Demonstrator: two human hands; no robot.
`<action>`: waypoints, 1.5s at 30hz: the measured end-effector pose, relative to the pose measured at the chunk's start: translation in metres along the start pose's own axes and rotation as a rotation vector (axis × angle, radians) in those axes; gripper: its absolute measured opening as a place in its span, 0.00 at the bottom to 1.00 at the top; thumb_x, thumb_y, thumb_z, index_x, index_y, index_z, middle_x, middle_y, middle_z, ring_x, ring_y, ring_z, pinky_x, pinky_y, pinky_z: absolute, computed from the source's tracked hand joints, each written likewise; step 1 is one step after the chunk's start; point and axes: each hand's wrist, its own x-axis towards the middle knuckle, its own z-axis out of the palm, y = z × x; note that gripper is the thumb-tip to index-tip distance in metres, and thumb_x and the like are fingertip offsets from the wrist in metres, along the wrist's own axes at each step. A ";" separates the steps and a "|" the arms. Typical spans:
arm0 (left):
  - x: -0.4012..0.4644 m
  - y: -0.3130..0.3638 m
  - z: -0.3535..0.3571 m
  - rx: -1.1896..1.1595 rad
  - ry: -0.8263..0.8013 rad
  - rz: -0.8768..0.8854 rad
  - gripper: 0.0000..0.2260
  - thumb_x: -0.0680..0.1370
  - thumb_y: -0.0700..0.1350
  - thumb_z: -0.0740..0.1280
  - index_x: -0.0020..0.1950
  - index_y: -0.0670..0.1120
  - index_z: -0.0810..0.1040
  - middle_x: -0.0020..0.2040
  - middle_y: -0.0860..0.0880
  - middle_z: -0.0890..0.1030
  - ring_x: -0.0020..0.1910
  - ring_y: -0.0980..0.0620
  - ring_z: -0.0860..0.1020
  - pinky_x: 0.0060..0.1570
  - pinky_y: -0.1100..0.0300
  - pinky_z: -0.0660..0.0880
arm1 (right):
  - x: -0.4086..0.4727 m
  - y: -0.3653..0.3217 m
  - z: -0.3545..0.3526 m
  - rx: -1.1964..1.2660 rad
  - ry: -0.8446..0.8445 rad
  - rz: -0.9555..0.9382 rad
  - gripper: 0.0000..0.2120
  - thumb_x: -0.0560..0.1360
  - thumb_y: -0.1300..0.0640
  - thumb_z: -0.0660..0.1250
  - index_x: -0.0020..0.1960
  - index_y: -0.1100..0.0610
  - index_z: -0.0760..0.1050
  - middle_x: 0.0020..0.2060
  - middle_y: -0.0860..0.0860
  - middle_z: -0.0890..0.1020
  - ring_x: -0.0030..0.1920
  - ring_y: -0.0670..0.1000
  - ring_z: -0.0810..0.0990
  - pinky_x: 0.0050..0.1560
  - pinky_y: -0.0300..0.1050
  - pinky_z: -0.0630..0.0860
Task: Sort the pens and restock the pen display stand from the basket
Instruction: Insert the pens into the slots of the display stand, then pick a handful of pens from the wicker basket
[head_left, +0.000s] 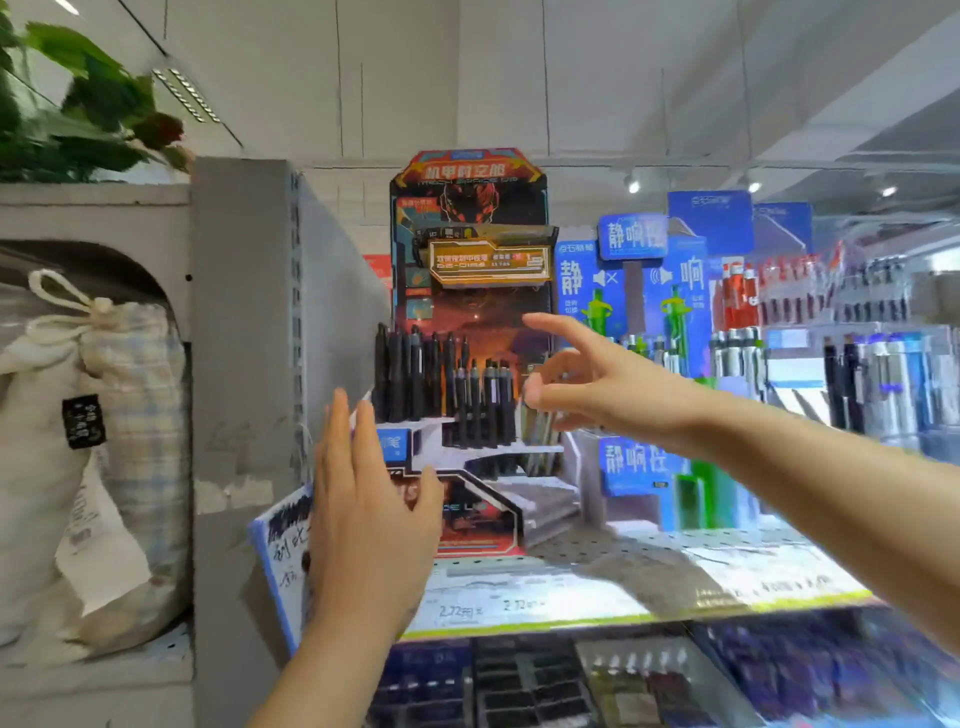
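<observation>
Both hands raised before the pen display stand (470, 332) on the shelf (597, 582).
Left hand (363, 514) flat, fingers straight; right hand (587, 379) spread, holding nothing, near black pens (441, 384).

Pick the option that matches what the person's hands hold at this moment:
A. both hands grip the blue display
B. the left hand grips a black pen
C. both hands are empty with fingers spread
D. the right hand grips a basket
C. The left hand has straight fingers raised before the red pen display stand, and the right hand reaches toward its black pens with nothing in its grip.
</observation>
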 end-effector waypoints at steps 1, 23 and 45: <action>-0.003 0.006 0.000 0.036 0.006 0.061 0.34 0.79 0.53 0.64 0.81 0.50 0.52 0.81 0.58 0.46 0.80 0.53 0.48 0.75 0.50 0.56 | -0.014 0.004 -0.017 -0.004 0.031 0.016 0.34 0.76 0.56 0.74 0.76 0.39 0.62 0.51 0.52 0.83 0.49 0.51 0.83 0.60 0.59 0.80; -0.224 0.487 0.255 -0.625 -0.571 0.199 0.29 0.77 0.46 0.70 0.76 0.54 0.64 0.65 0.55 0.75 0.62 0.57 0.74 0.61 0.54 0.74 | -0.455 0.171 -0.493 -0.453 0.341 0.583 0.30 0.75 0.49 0.75 0.74 0.47 0.68 0.66 0.51 0.76 0.64 0.51 0.78 0.66 0.48 0.75; -0.146 0.698 0.541 -0.325 -0.822 0.654 0.29 0.78 0.57 0.66 0.77 0.55 0.62 0.67 0.54 0.77 0.64 0.53 0.75 0.64 0.55 0.71 | -0.418 0.410 -0.723 -0.566 0.351 0.582 0.31 0.77 0.48 0.73 0.75 0.38 0.64 0.64 0.45 0.76 0.63 0.48 0.77 0.59 0.44 0.75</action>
